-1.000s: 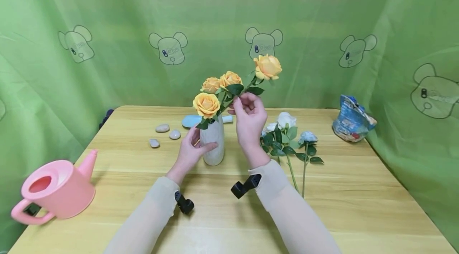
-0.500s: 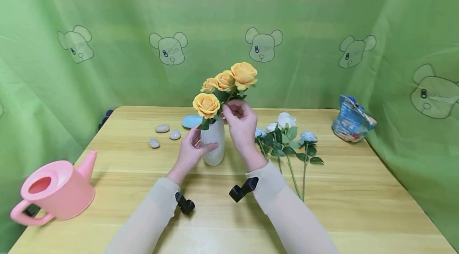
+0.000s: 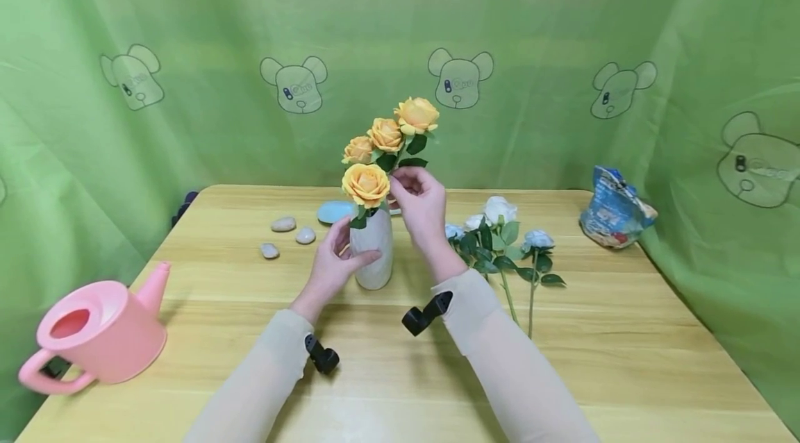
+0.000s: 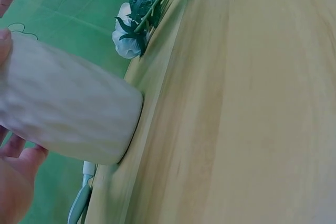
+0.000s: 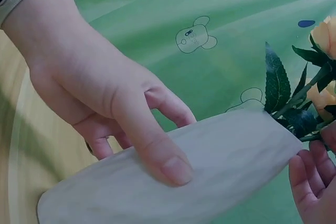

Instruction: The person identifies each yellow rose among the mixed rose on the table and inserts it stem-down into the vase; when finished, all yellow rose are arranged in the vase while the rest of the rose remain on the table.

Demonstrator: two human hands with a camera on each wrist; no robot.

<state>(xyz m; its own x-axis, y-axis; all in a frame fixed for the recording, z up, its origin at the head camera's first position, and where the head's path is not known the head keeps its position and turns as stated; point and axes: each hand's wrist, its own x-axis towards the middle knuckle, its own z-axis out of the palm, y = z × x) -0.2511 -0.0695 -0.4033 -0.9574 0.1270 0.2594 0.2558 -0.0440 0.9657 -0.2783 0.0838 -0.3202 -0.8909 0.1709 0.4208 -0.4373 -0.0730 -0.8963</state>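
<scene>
A white textured vase (image 3: 377, 266) stands on the table, and my left hand (image 3: 332, 264) grips its side, thumb across the front. In the right wrist view, the left thumb (image 5: 176, 170) presses on the vase wall. At the vase mouth my right hand (image 3: 425, 210) pinches the stem of a yellow rose (image 3: 417, 115), whose bloom rises highest. Three other yellow roses lean out of the vase, the nearest bloom (image 3: 365, 185) hanging over the rim. The lower end of the pinched stem is hidden. The left wrist view shows the vase base (image 4: 118, 135) on the wood.
White roses (image 3: 500, 210) and blue roses (image 3: 537, 240) lie right of the vase. Several grey stones (image 3: 284, 223) lie to the left; a light-blue tool (image 3: 335, 212) lies behind. A pink watering can (image 3: 106, 332) stands front left, a crumpled blue bag (image 3: 615, 207) back right.
My right hand has brought the pinched yellow rose leftward, from leaning out at the right to over the vase; its bloom then rose slightly. The left hand has stayed on the vase.
</scene>
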